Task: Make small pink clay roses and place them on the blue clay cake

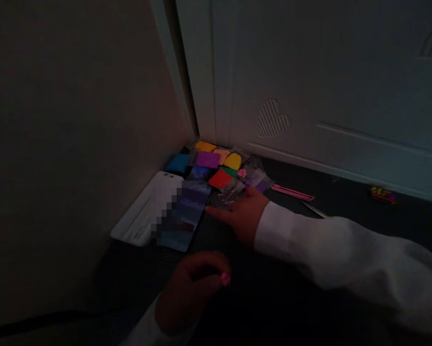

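Note:
My left hand [192,290] is closed in a pinch at the lower middle, with a small pink lump of clay [225,278] between thumb and fingertips. To the right of the phone [192,216] is my right hand [245,216], its index finger stretched toward the phone's right edge. Whether that fingertip touches the phone I cannot tell. Nothing shows in the right hand. Bags of coloured clay lie just beyond it: a red one [221,179], a purple one [208,159] and a yellow one [233,161] among several.
A white flat plastic object [136,216] lies left of the phone, partly pixelated. Pink tools [293,192] and a pointed metal blade [314,209] lie beyond my right sleeve. A small multicoloured piece [382,194] sits far right. Pale panels [310,86] rise behind the dark tabletop. Lighting is dim.

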Demonstrator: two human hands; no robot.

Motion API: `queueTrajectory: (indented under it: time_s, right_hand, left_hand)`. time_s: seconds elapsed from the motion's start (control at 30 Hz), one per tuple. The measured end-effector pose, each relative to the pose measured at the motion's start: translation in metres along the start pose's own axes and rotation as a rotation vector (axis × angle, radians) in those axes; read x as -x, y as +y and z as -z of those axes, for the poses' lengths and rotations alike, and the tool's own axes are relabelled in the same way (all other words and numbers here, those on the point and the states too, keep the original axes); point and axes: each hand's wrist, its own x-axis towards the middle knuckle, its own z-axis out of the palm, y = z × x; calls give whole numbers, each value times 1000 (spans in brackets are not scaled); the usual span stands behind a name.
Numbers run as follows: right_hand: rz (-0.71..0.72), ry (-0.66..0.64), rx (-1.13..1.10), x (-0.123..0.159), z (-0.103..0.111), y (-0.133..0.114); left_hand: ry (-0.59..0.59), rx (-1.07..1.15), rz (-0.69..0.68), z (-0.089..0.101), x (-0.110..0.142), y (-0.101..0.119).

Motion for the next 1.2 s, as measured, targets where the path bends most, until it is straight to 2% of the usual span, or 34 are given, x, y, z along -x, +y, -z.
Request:
queueTrajectory:
  time_s: [0.1, 0.2, 0.33, 0.47, 0.6, 0.7, 0.8, 0.97, 1.2]
  right_hand:
    - [39, -34, 30, -21, -12, -8]
    - [27, -67, 47, -30, -23, -11]
    - [-67, 5, 51, -26, -15, -1]
    - [-186, 67, 37, 0, 10, 30]
    - [-392, 74, 81, 43, 17, 84]
    - [-456, -8, -2, 72, 0, 122]
    - [-464, -75, -118, 87, -25, 142]
    - [-429, -75, -96, 81, -52, 144]
    - [-464, -50, -23, 74, -55, 143]
  left_hand:
    - [-9, 5, 3, 7, 3, 2]
    - [-19, 7, -8, 12, 4, 4]
    - [-27, 23, -9, 14, 3, 5]
    - [-36, 31, 15, 14, -2, 2]
    - [-40, 39, 38, 14, -10, 0]
    - [-4, 90, 36, 18, -17, 1]
    - [52, 146, 17, 24, -24, 3]
    - [124, 157, 26, 19, -27, 7]
    - [-10, 283, 31, -17, -29, 2]
